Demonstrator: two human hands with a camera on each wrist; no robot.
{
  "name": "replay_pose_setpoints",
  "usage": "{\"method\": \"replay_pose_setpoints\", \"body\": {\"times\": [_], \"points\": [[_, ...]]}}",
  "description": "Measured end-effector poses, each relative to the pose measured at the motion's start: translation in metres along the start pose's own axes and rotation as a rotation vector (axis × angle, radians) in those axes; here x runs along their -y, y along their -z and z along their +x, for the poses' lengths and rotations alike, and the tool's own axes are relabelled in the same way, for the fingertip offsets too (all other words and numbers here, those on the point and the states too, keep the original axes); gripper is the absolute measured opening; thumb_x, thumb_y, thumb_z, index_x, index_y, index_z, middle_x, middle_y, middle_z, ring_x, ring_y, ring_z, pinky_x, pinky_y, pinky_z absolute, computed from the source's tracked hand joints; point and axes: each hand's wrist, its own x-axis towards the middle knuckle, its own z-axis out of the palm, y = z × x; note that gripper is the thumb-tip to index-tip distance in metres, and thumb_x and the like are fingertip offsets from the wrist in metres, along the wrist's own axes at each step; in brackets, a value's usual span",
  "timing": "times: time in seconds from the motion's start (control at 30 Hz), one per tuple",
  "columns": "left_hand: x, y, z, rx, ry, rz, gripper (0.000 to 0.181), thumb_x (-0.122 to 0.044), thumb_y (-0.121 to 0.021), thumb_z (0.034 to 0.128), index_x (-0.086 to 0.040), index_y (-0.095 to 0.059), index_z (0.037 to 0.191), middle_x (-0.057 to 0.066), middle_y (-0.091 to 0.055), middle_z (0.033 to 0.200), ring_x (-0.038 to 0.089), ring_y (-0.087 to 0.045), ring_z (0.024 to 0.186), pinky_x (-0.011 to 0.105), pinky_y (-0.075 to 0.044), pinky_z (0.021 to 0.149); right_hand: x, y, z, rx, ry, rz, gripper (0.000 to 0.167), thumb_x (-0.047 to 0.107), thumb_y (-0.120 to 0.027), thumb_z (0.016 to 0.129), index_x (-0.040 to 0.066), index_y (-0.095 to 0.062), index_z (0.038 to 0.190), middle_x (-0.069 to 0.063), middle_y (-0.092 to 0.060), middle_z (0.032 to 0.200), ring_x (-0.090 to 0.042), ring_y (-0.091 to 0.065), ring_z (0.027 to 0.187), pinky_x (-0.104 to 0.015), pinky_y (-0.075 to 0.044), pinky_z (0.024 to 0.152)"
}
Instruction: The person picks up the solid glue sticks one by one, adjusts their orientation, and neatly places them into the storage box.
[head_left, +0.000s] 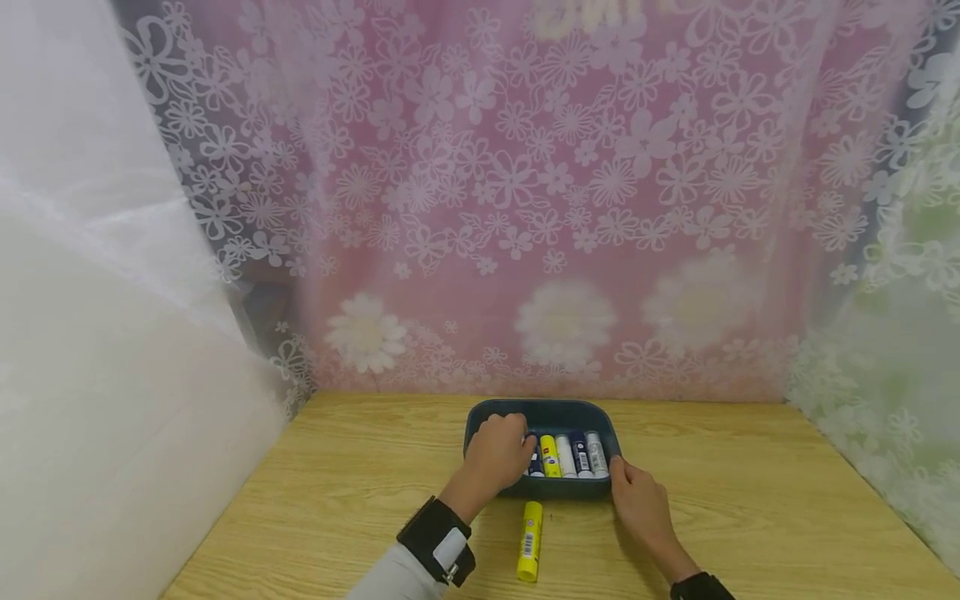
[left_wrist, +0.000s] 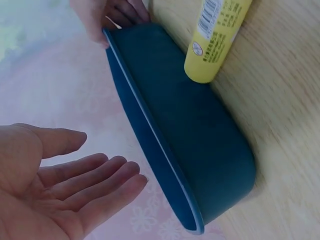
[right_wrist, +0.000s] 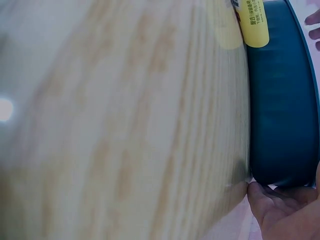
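A dark teal basin point(head_left: 558, 488) stands on the table with several glue sticks lying side by side in it; a yellow one point(head_left: 550, 456) shows among white and dark blue ones. Over its left part hovers my left hand point(head_left: 495, 458), hiding what lies beneath. In the left wrist view that hand's fingers point(left_wrist: 95, 187) are loosely extended, apart from the rim, with nothing held. My right hand point(head_left: 643, 504) grips the basin's right end, thumb and fingers against the wall. A yellow glue stick point(head_left: 530, 542) lies in front of the basin, outside it.
The wood-grain table point(head_left: 360, 467) reaches around the basin on both sides. Behind it hangs a pink flowered curtain point(head_left: 555, 192). A white sheet point(head_left: 112, 333) closes off the left side, and a translucent flowered sheet point(head_left: 892, 392) the right.
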Motion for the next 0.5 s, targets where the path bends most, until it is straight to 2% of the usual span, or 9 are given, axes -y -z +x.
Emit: {"method": "replay_pose_setpoints", "body": {"times": [0.33,0.5], "points": [[-0.011,0.004,-0.02,0.04,-0.001,0.056,0.021,-0.024,-0.07,0.0968,-0.003,-0.071,0.095,0.001,-0.061,0.069,0.009,-0.051,0.057,0.021,-0.044,0.05,-0.001,0.001,-0.001,-0.016,0.017,-0.008,0.054,0.036,-0.033,0.109,-0.001,-0.063,0.135,-0.026,-0.066,0.127,-0.05,-0.06,0.121,-0.064,-0.048,0.096],[-0.016,0.004,-0.03,0.127,-0.028,0.12,0.02,-0.025,-0.072,0.0948,-0.005,-0.071,0.089,-0.001,-0.057,0.067,0.012,-0.048,0.058,0.025,-0.039,0.051,0.0,0.001,-0.001,-0.01,0.016,-0.007,0.055,0.037,-0.033,0.109,-0.001,-0.061,0.137,-0.027,-0.063,0.132,-0.051,-0.056,0.125,-0.064,-0.046,0.099]]}}
